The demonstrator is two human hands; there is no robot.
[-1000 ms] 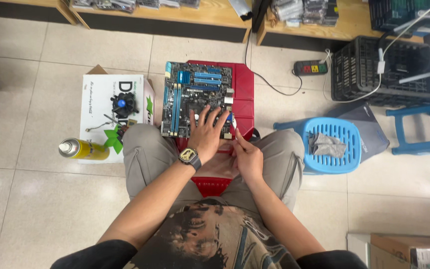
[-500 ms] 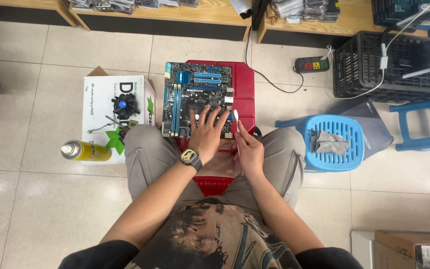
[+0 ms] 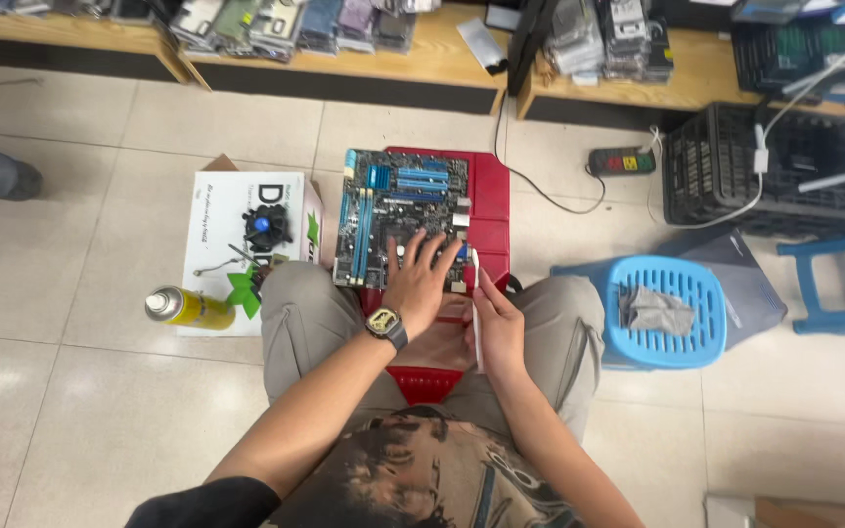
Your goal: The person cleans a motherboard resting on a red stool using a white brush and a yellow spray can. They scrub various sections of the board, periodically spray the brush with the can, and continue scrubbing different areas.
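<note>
A blue and black computer motherboard (image 3: 393, 200) lies on a red plastic stool (image 3: 489, 217) in front of my knees. My left hand (image 3: 421, 279), with a wristwatch on its wrist, rests flat on the board's near right part, fingers spread. My right hand (image 3: 497, 321) grips a thin white stick-like tool (image 3: 475, 293), which points up along the board's right edge.
A white box (image 3: 217, 235) at the left bears a black cooler fan (image 3: 266, 225). A yellow spray can (image 3: 186, 307) lies beside it. A blue basket stool (image 3: 662, 313) with a grey cloth stands at the right. Black crates, a power strip (image 3: 622, 161) and wooden shelves are behind.
My right hand has raised the white tool a little and turned it more upright beside the board. My left hand stays on the board.
</note>
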